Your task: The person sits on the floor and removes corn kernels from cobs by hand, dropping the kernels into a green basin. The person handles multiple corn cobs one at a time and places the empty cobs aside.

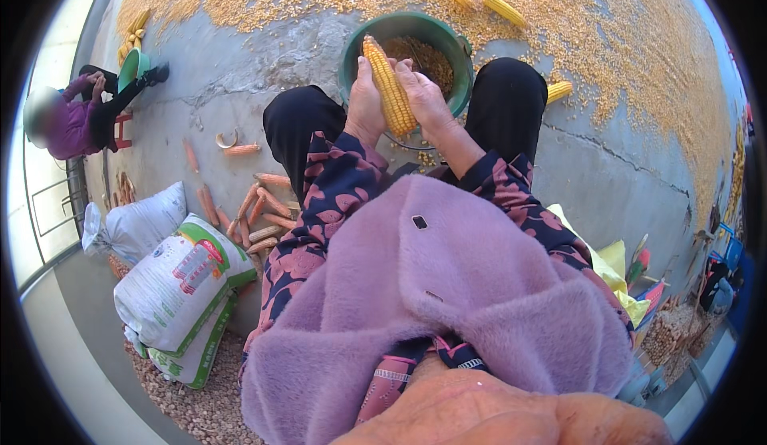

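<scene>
A yellow ear of corn (389, 91), with its kernels on, is held between my two hands above a green bucket (464, 79). My left hand (366, 100) grips it from the left side. On the other side, my right hand (424, 97) lies against the ear with bent fingers. Loose kernels (440, 64) lie inside the bucket, which stands between my knees. Part of its inside is hidden by the ear and my hands.
Loose corn kernels (599, 31) cover much of the concrete, with some whole ears (504, 10) on it. Bare cobs (275, 203) and filled woven sacks (174, 283) lie at left. A co-worker (78, 109) sits at far left by a green basin (133, 67). A yellow sack (611, 265) lies at right.
</scene>
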Available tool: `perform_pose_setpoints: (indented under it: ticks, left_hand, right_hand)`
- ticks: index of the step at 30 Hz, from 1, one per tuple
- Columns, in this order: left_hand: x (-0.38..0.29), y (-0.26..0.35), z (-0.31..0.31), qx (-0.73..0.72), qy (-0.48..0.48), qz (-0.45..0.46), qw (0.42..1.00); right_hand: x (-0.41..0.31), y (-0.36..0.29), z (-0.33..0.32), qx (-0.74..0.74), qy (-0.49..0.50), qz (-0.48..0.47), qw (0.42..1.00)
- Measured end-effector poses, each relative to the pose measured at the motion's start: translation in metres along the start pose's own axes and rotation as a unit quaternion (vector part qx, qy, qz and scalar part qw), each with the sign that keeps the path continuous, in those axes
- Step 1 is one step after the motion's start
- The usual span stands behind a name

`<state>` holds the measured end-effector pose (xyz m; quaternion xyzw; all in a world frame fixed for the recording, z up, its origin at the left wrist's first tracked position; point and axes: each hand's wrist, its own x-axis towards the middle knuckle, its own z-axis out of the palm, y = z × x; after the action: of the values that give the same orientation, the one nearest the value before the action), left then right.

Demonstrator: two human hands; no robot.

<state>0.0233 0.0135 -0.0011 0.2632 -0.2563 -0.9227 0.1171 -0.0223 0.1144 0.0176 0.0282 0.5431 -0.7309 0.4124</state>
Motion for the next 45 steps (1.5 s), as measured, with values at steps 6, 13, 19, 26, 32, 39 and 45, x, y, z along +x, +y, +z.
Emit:
perform_pose_setpoints:
  ticks: [6,13,19,26,32,39,45]
  left_hand:
    - [-0.003,0.004,0.000,0.007,-0.003,-0.028,1.000]
    - [-0.002,0.006,0.000,-0.002,-0.068,-0.052,0.996]
    - [-0.002,0.009,0.009,-0.002,0.013,-0.035,0.999]
    - [0.009,0.009,0.002,-0.032,0.065,-0.018,0.997]
    - [0.002,0.008,0.004,-0.017,0.068,-0.029,0.997]
    - [0.035,-0.004,-0.028,-0.028,-0.041,-0.007,0.999]
    - [0.014,0.007,-0.005,-0.034,0.102,-0.039,0.993]
  right_hand:
    - [-0.001,0.001,-0.003,-0.024,-0.057,0.047,0.997]
    - [0.009,0.008,-0.021,-0.158,-0.110,-0.098,0.976]
    - [0.008,0.007,-0.027,-0.157,-0.102,-0.066,0.980]
    - [-0.010,-0.021,-0.009,-0.184,-0.132,-0.014,0.974]
    - [0.002,0.000,-0.017,-0.151,-0.165,-0.029,0.974]
    - [0.032,0.032,-0.041,-0.339,-0.155,-0.289,0.882]
    - [-0.006,-0.009,-0.017,-0.201,-0.141,-0.019,0.969]
